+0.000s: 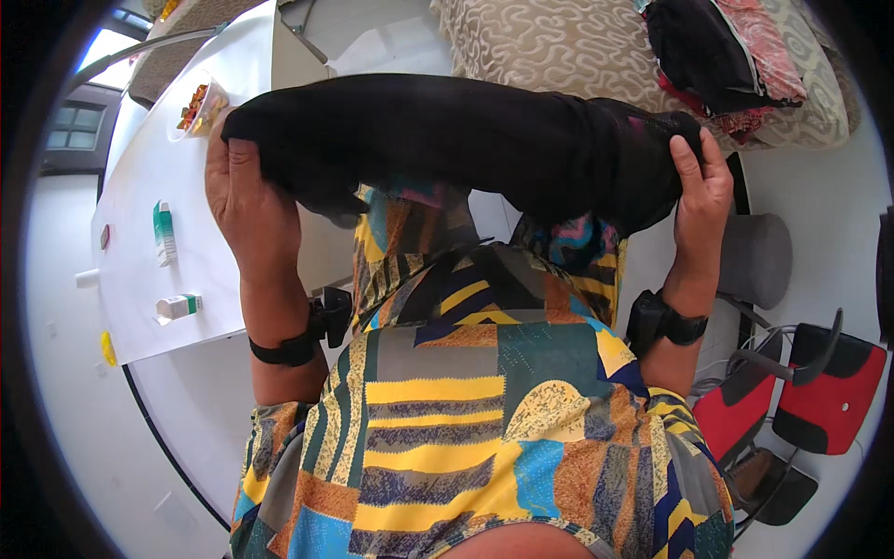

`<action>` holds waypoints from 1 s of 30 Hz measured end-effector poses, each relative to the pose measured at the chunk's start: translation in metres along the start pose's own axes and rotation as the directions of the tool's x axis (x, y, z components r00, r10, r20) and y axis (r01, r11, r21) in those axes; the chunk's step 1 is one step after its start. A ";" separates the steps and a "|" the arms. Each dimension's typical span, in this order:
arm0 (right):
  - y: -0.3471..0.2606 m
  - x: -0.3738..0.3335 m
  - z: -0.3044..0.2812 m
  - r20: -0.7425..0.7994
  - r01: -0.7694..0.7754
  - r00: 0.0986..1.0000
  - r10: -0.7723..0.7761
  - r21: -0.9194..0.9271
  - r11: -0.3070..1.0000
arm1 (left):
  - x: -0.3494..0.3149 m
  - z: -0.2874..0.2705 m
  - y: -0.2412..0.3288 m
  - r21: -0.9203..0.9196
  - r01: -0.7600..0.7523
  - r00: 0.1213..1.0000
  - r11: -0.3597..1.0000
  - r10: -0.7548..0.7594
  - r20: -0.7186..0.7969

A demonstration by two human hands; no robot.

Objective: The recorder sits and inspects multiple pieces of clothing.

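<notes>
Slippage risk: left hand (246,200) and right hand (700,196) each grip 1 end of black garment (438,135), so a loose thumb could let it bunch.

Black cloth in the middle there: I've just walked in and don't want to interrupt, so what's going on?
Someone in a patchwork-print top is holding up a black cloth with both hands, the left grip at one end and the right grip at the other. It spans the gap between them. A pile of clothes lies ahead to the right, and a white table stands on the left.
</notes>
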State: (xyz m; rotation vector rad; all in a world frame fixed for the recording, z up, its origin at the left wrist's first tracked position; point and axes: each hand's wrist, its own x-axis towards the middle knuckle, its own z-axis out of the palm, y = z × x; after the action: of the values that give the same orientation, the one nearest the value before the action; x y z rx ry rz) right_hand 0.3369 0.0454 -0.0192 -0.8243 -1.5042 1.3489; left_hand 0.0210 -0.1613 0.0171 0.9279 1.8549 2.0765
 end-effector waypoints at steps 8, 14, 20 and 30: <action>0.012 0.009 0.008 0.079 0.129 0.991 -0.105 -0.748 0.651 | -0.012 0.011 0.022 0.235 -0.144 0.981 0.961 0.108 0.160; -0.031 -0.006 0.079 0.656 0.122 0.754 -0.044 -0.074 0.990 | -0.021 0.047 0.042 0.155 -0.056 0.868 0.986 -0.029 0.495; 0.005 -0.014 0.120 0.721 0.333 0.668 -0.187 -0.065 0.941 | -0.019 0.067 0.046 -0.115 0.259 0.839 0.959 -0.165 0.518; 0.064 -0.016 0.103 0.698 0.098 0.707 0.116 -0.259 0.961 | 0.002 0.040 0.055 -0.439 0.231 0.971 0.868 -0.234 0.050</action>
State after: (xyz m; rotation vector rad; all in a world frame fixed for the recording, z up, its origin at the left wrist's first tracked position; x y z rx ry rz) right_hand 0.2407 0.0043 -0.0819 -0.4727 -2.3432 1.5796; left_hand 0.0564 -0.1381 0.0704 0.5518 1.3205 2.2040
